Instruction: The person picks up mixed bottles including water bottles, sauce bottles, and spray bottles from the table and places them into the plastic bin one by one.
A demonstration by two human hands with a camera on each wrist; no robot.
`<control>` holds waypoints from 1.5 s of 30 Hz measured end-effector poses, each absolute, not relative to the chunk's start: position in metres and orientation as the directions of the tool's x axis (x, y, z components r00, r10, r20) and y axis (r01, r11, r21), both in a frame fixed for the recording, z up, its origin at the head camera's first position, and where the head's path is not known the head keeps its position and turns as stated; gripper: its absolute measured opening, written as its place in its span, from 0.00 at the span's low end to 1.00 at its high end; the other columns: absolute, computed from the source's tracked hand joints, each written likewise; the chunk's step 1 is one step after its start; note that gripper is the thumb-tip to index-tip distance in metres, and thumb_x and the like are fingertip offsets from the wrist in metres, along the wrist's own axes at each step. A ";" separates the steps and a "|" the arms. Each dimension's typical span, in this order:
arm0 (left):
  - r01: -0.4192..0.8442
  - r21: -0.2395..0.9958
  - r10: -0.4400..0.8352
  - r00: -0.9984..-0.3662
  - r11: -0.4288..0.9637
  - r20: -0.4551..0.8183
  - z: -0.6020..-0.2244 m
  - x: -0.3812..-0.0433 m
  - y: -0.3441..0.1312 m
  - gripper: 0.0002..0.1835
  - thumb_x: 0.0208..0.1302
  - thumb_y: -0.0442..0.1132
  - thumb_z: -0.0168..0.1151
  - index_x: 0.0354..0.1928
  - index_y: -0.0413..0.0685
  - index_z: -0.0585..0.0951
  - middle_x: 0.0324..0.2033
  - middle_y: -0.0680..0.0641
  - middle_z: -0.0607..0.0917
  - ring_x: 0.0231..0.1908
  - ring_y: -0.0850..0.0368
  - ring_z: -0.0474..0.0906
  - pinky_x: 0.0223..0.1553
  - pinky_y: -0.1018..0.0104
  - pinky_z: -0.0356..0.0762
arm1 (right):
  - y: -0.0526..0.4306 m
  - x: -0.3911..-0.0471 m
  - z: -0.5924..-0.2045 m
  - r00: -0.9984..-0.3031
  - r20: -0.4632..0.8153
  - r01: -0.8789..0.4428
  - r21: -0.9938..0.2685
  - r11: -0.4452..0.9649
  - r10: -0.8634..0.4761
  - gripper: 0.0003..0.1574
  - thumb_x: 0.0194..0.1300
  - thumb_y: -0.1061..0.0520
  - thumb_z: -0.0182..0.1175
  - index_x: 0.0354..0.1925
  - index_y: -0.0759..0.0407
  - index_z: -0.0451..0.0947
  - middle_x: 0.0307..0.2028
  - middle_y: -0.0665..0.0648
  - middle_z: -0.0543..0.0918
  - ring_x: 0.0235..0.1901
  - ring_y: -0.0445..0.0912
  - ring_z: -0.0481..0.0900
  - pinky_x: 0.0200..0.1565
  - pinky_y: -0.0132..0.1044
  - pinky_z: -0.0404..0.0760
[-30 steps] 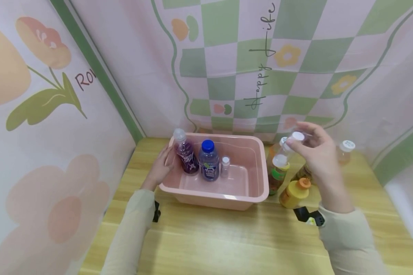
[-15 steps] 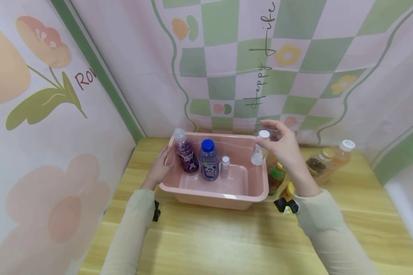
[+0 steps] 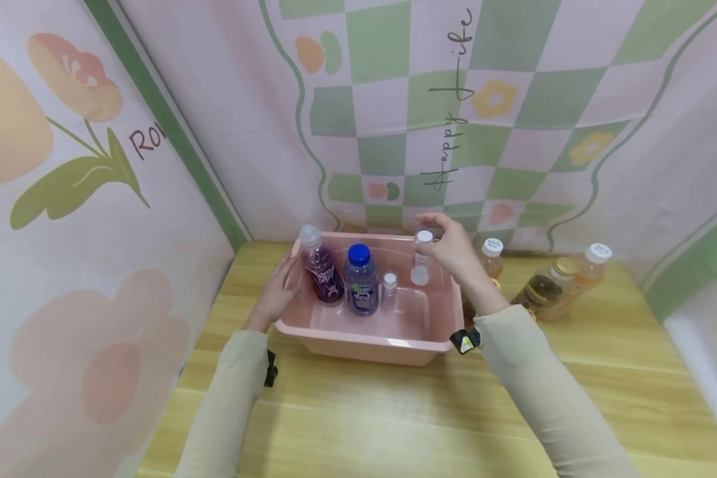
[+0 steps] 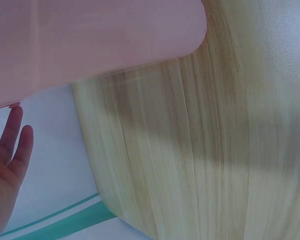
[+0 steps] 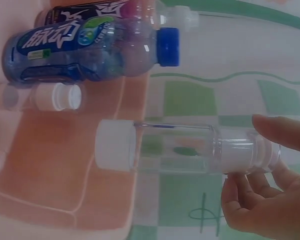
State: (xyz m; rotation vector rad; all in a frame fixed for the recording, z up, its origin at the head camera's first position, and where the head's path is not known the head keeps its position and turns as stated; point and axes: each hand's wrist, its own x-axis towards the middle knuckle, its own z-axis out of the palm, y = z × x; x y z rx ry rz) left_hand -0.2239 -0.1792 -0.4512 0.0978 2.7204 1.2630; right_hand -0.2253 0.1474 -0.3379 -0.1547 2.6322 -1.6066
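Observation:
My right hand (image 3: 456, 252) pinches a clear plastic bottle with a white cap (image 3: 421, 262) near its top. It hangs upright over the right half of a pink basin (image 3: 424, 345); in the right wrist view its white base points into the basin. Inside the basin stand a purple drink bottle (image 3: 325, 275), a blue-capped drink bottle (image 3: 362, 285) and a small clear bottle with a white cap (image 3: 389, 290). My left hand (image 3: 277, 295) rests at the basin's left rim. In the left wrist view its visible fingers (image 4: 24, 150) are straight against the outer wall.
Right of the basin on the wooden table (image 3: 358, 418) stand several bottles: a white-capped one (image 3: 492, 255), a gold-capped dark one (image 3: 544, 289) and an orange drink bottle (image 3: 588, 269). My right forearm hides others. A patterned cloth (image 3: 382, 113) hangs behind the table.
My right hand has carried the clear bottle leftward, from above the bottles on the right to above the basin. The left hand has stayed at the rim.

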 end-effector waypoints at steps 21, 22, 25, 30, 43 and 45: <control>0.016 0.760 0.123 -0.989 0.649 -0.084 -0.452 -0.224 -0.180 0.39 0.62 0.31 0.53 0.75 0.51 0.52 0.76 0.45 0.44 0.75 0.39 0.43 0.73 0.37 0.46 | 0.129 -0.259 -0.376 -0.990 -0.095 0.006 -0.773 0.634 -0.106 0.35 0.53 0.68 0.58 0.61 0.64 0.69 0.59 0.67 0.76 0.60 0.60 0.73 0.67 0.55 0.66; 0.014 0.761 0.122 -0.989 0.649 -0.086 -0.452 -0.223 -0.180 0.39 0.62 0.31 0.53 0.75 0.51 0.52 0.76 0.45 0.44 0.75 0.39 0.43 0.72 0.37 0.46 | 0.129 -0.260 -0.377 -0.990 -0.093 0.004 -0.775 0.632 -0.108 0.34 0.53 0.69 0.57 0.61 0.65 0.69 0.58 0.68 0.76 0.59 0.61 0.74 0.66 0.54 0.67; 0.014 0.762 0.122 -0.989 0.647 -0.085 -0.452 -0.223 -0.180 0.39 0.62 0.31 0.53 0.75 0.52 0.52 0.76 0.46 0.44 0.75 0.40 0.43 0.73 0.38 0.46 | 0.127 -0.261 -0.382 -0.989 -0.085 -0.006 -0.788 0.616 -0.119 0.34 0.52 0.72 0.55 0.60 0.69 0.70 0.55 0.71 0.77 0.55 0.61 0.76 0.58 0.49 0.77; 0.021 0.761 0.129 -0.988 0.648 -0.082 -0.452 -0.224 -0.180 0.39 0.62 0.31 0.53 0.75 0.51 0.52 0.76 0.46 0.44 0.75 0.40 0.43 0.73 0.39 0.45 | 0.127 -0.264 -0.389 -0.986 -0.120 0.020 -0.779 0.626 -0.118 0.36 0.50 0.73 0.52 0.60 0.67 0.70 0.54 0.70 0.78 0.52 0.59 0.78 0.46 0.38 0.82; 0.011 0.753 0.118 -0.989 0.658 -0.088 -0.454 -0.225 -0.181 0.38 0.63 0.32 0.53 0.75 0.52 0.52 0.76 0.46 0.44 0.75 0.40 0.44 0.73 0.39 0.45 | 0.139 -0.274 -0.401 -0.934 -0.179 -0.058 -0.775 0.629 -0.308 0.41 0.47 0.76 0.54 0.63 0.68 0.67 0.58 0.71 0.75 0.59 0.61 0.73 0.57 0.48 0.80; 0.013 0.757 0.117 -0.990 0.654 -0.084 -0.455 -0.226 -0.181 0.38 0.63 0.32 0.53 0.74 0.52 0.53 0.76 0.47 0.45 0.75 0.40 0.44 0.73 0.39 0.46 | 0.140 -0.275 -0.403 -0.920 -0.190 -0.073 -0.775 0.628 -0.342 0.42 0.46 0.76 0.53 0.64 0.67 0.66 0.59 0.70 0.74 0.59 0.61 0.72 0.57 0.48 0.80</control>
